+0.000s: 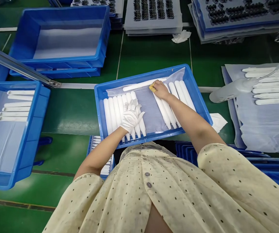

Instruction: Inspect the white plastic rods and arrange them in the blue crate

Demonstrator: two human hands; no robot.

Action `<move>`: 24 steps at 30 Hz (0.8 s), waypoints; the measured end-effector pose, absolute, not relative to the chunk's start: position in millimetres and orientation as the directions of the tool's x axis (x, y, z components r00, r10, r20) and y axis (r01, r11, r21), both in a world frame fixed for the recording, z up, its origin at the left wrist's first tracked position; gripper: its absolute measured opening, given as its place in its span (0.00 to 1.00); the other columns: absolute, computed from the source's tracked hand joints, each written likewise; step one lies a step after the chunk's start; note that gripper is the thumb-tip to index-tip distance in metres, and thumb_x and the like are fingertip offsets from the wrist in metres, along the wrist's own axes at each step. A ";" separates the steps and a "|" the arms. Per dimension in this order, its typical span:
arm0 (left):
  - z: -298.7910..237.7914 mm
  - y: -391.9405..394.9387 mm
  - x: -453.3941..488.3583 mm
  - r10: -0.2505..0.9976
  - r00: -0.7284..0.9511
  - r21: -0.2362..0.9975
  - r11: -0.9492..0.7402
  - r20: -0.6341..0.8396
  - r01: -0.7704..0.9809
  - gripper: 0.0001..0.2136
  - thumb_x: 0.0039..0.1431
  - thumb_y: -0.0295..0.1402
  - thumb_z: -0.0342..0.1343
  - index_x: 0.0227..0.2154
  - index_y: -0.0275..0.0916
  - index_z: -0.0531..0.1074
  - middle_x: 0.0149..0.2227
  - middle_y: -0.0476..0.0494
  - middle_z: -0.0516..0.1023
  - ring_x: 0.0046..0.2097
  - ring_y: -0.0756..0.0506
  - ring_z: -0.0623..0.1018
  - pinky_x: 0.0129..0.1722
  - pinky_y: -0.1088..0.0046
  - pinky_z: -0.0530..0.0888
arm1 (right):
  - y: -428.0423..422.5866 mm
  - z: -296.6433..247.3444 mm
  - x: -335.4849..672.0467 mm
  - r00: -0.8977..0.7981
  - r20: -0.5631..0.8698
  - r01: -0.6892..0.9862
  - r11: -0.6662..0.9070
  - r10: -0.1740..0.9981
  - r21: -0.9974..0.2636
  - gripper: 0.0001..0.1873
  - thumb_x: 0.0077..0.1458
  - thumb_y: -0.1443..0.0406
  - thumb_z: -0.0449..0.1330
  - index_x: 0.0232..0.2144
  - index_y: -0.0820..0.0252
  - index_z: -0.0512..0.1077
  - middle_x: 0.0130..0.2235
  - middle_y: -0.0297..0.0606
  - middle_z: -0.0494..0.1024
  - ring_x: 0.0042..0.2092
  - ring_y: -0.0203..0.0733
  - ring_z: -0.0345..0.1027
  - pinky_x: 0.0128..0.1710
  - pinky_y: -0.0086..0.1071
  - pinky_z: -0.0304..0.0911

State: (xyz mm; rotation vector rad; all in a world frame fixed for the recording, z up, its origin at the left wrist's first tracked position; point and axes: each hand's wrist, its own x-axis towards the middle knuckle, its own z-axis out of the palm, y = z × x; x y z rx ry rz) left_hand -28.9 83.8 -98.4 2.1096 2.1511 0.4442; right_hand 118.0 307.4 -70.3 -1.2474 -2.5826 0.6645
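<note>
1. Two hands work over the blue plastic tray at center frame, which sits on the green desk.
2. My right hand is bare and closed around a yellow sponge. The sponge presses against the end of one white bar, which lies across the upper part of the tray on a translucent film.
3. My left hand wears a white glove. It is open, with fingers spread, and rests on a row of white bars at the lower left of the tray.
4. A second row of bars lies angled just beyond my right forearm, at the tray's right side.
5. At far left, a blue crate holds six shorter bars.
6. At right, a set of bars lies on a plastic sheet, beside a translucent object.
7. At upper left stands a stacked blue crate. At top center, dark small parts sit on a grey sheet.
</note>
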 end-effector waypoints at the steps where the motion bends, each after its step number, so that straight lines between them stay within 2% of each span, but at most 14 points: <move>1: -98.7 84.2 -29.8 0.990 -0.036 0.265 -0.001 0.134 0.964 0.27 0.75 0.47 0.47 0.66 0.33 0.70 0.75 0.27 0.58 0.77 0.29 0.56 0.76 0.40 0.47 | 314.1 -72.4 115.5 -0.643 -0.026 0.688 0.562 0.765 -0.459 0.15 0.72 0.67 0.54 0.47 0.77 0.76 0.58 0.57 0.74 0.61 0.54 0.63 0.66 0.47 0.58; 7: -95.4 89.7 -34.0 0.997 -0.020 0.275 -0.003 0.080 0.961 0.27 0.75 0.47 0.46 0.66 0.33 0.70 0.76 0.28 0.57 0.78 0.29 0.53 0.77 0.41 0.46 | 325.9 -73.3 117.3 -0.706 -0.070 0.664 0.626 0.704 -0.409 0.22 0.74 0.61 0.50 0.46 0.70 0.80 0.55 0.53 0.76 0.58 0.55 0.66 0.61 0.46 0.61; 13: -96.2 88.9 -40.6 0.996 -0.018 0.303 -0.009 0.088 0.953 0.26 0.74 0.45 0.49 0.65 0.33 0.71 0.75 0.28 0.57 0.78 0.29 0.53 0.77 0.40 0.45 | 331.7 -70.3 122.8 -0.756 -0.065 0.619 0.679 0.651 -0.395 0.26 0.73 0.56 0.50 0.50 0.71 0.80 0.55 0.57 0.77 0.60 0.59 0.66 0.62 0.47 0.61; 15: -94.1 90.6 -41.0 0.997 -0.035 0.343 0.010 0.068 0.939 0.24 0.73 0.43 0.52 0.64 0.34 0.72 0.75 0.29 0.57 0.78 0.29 0.53 0.77 0.40 0.44 | 330.2 -62.4 123.6 -0.716 -0.080 0.656 0.629 0.694 -0.417 0.28 0.74 0.54 0.48 0.47 0.69 0.82 0.55 0.56 0.77 0.59 0.59 0.68 0.61 0.48 0.62; 17: -89.0 97.8 -32.4 0.991 -0.116 0.460 0.069 0.074 0.885 0.22 0.70 0.42 0.58 0.60 0.34 0.75 0.74 0.28 0.60 0.78 0.28 0.52 0.77 0.40 0.41 | 324.0 -47.7 122.6 -0.690 -0.061 0.661 0.593 0.721 -0.460 0.32 0.75 0.52 0.44 0.44 0.67 0.82 0.53 0.54 0.77 0.57 0.58 0.69 0.61 0.48 0.62; 19: -81.9 111.3 -10.3 0.967 -0.230 0.706 0.087 0.110 0.703 0.25 0.65 0.42 0.65 0.60 0.33 0.74 0.72 0.28 0.64 0.78 0.28 0.52 0.77 0.42 0.43 | 311.3 -27.8 121.1 -0.714 0.041 0.588 0.631 0.699 -0.506 0.37 0.76 0.49 0.40 0.41 0.66 0.82 0.51 0.52 0.77 0.57 0.56 0.70 0.62 0.48 0.62; 21: -73.9 128.1 22.8 0.948 -0.310 0.965 0.009 0.075 0.261 0.29 0.60 0.41 0.69 0.62 0.35 0.72 0.69 0.29 0.69 0.76 0.30 0.59 0.76 0.47 0.54 | 293.5 -6.8 122.2 -0.764 0.175 0.453 0.709 0.621 -0.540 0.39 0.76 0.45 0.39 0.41 0.66 0.81 0.50 0.50 0.76 0.58 0.55 0.69 0.64 0.49 0.60; 22: -69.5 135.9 40.1 0.953 -0.303 0.999 -0.027 0.013 -0.043 0.29 0.59 0.39 0.69 0.61 0.36 0.72 0.66 0.31 0.73 0.73 0.31 0.66 0.74 0.49 0.61 | 284.1 2.5 125.2 -0.782 0.233 0.376 0.735 0.579 -0.564 0.40 0.75 0.43 0.40 0.42 0.65 0.81 0.51 0.49 0.76 0.59 0.55 0.68 0.66 0.50 0.59; 24: -58.6 146.9 66.9 0.969 -0.211 0.846 -0.006 -0.126 -0.533 0.24 0.58 0.35 0.69 0.56 0.35 0.75 0.59 0.33 0.80 0.65 0.32 0.77 0.68 0.49 0.70 | 267.4 16.0 138.8 -0.773 0.316 0.252 0.723 0.550 -0.643 0.38 0.73 0.40 0.43 0.49 0.63 0.79 0.56 0.48 0.74 0.63 0.54 0.65 0.69 0.50 0.58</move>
